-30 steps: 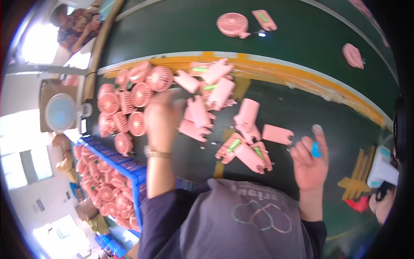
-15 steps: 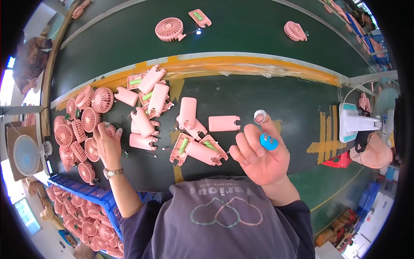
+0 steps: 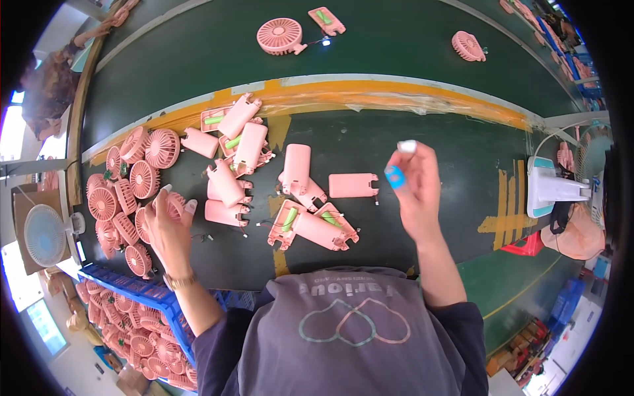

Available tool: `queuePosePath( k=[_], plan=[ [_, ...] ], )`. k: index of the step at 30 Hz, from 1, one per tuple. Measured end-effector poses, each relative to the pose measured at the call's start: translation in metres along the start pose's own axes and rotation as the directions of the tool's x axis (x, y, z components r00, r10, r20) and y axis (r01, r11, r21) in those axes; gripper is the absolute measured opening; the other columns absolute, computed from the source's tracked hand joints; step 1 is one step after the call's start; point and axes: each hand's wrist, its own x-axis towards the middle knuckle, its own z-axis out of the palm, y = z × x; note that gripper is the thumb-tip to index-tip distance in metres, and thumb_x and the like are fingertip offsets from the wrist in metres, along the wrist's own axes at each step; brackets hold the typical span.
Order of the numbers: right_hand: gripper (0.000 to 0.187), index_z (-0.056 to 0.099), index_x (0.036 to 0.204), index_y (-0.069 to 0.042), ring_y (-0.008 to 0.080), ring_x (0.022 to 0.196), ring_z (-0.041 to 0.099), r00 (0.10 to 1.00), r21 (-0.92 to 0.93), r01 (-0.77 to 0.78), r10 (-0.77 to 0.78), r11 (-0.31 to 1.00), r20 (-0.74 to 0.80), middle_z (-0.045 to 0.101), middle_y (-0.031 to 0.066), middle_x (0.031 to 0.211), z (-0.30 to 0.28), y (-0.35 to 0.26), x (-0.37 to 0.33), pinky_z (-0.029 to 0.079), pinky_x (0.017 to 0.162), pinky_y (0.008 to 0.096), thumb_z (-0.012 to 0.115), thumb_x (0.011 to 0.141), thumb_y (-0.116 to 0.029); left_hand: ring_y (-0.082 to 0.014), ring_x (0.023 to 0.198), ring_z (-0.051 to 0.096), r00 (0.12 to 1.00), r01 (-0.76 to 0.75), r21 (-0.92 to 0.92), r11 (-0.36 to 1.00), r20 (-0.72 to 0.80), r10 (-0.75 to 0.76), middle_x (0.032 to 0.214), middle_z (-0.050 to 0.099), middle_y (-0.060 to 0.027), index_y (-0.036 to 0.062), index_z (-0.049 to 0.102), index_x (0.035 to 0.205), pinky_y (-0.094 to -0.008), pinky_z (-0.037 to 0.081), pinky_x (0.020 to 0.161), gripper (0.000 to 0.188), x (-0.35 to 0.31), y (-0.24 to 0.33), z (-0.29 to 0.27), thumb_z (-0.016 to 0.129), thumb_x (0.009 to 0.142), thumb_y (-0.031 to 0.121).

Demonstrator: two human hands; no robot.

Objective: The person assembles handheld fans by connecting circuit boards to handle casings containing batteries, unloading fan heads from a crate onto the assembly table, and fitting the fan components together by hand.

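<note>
My left hand [image 3: 169, 232] has its fingers around a pink fan head [image 3: 175, 206] at the right edge of a pile of round pink fan heads [image 3: 144, 179]. My right hand [image 3: 420, 191] is raised over the bench with nothing in it, thumb and fingers apart. One of its fingertips has a white covering and another digit a blue one. Just left of it lies a pink handle shell [image 3: 353, 185]. More shells lie between my hands, some loosely stacked. A few open shell halves [image 3: 284, 223] show green cylindrical cells and thin wires.
A blue crate [image 3: 132, 285] full of pink fan heads stands at lower left. Beyond a yellow-taped ledge [image 3: 356, 90], a green belt [image 3: 396, 39] carries a wired fan head [image 3: 280, 35] and another fan [image 3: 468, 46]. At right stands a white desk fan [image 3: 551, 187].
My right hand has lifted away from my body and turned, its fingers less curled. My left hand stays at the same fan head. Fans on the far belt have slid slightly right.
</note>
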Motion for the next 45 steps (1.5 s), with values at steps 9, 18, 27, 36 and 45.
queuePosePath(
  k=[9, 18, 27, 36, 45],
  plan=[
    [0.063, 0.050, 0.122, -0.006, 0.0289, 0.107, 0.047, 0.841, -0.729, 0.420, 0.070, 0.541, 0.536, 0.051, 0.0114, 0.108, 0.005, 0.038, -0.003, 0.038, 0.087, 0.0406, 0.074, 0.064, -0.015, -0.0289, 0.087, 0.059, 0.810, -0.430, -0.693, 0.578, -0.014, 0.586, 0.093, 0.059, -0.0108, 0.0101, 0.058, 0.077, -0.0411, 0.048, 0.077, 0.029, 0.029, 0.192, -0.021, 0.077, 0.072, 0.031],
    [0.046, 0.039, 0.130, -0.002, 0.0371, 0.058, 0.061, 0.917, -0.705, -0.396, 0.290, 0.588, -0.273, 0.061, 0.0191, 0.066, -0.043, 0.036, -0.068, 0.047, 0.057, 0.0454, 0.052, 0.087, -0.009, -0.0379, 0.107, 0.052, 0.774, -0.610, -0.363, 0.705, -0.080, 0.628, 0.115, 0.056, -0.0142, 0.0131, 0.064, 0.112, -0.0494, 0.046, 0.083, 0.049, 0.009, 0.287, 0.086, 0.076, 0.070, 0.036],
    [0.046, 0.052, 0.118, -0.006, 0.0292, 0.073, 0.060, 0.968, -0.618, -0.237, 0.129, 0.750, -0.214, 0.058, 0.0123, 0.088, -0.085, 0.035, -0.098, 0.050, 0.068, 0.0396, 0.054, 0.075, 0.009, -0.0207, 0.098, 0.056, 0.261, -0.905, -0.363, 0.222, -0.062, 0.963, 0.093, 0.062, -0.0020, 0.0106, 0.065, 0.101, -0.0324, 0.043, 0.090, 0.025, -0.012, 0.259, 0.054, 0.057, 0.077, 0.011],
    [0.023, 0.068, 0.088, -0.012, 0.0220, 0.093, 0.055, 0.903, -0.737, 0.429, -0.267, 0.522, 0.337, 0.060, 0.0010, 0.098, -0.072, 0.033, -0.081, 0.047, 0.072, 0.0368, 0.065, 0.065, -0.008, -0.0235, 0.106, 0.052, 0.307, -0.936, -0.234, 0.262, -0.183, 0.934, 0.091, 0.062, -0.0061, 0.0119, 0.064, 0.100, -0.0422, 0.039, 0.091, 0.024, -0.014, 0.260, 0.066, 0.054, 0.078, 0.013],
    [0.010, 0.062, 0.094, 0.000, 0.0149, 0.067, 0.061, 0.998, 0.162, 0.016, -0.024, 0.987, 0.050, 0.064, 0.0073, 0.078, -0.028, 0.038, -0.075, 0.049, 0.064, 0.0275, 0.053, 0.093, -0.005, -0.0128, 0.091, 0.059, 0.775, 0.165, -0.986, 0.018, 0.141, 0.616, 0.095, 0.061, -0.0045, 0.0020, 0.050, 0.110, -0.0246, 0.046, 0.082, 0.028, 0.000, 0.218, 0.050, 0.060, 0.085, -0.005]
  ],
)
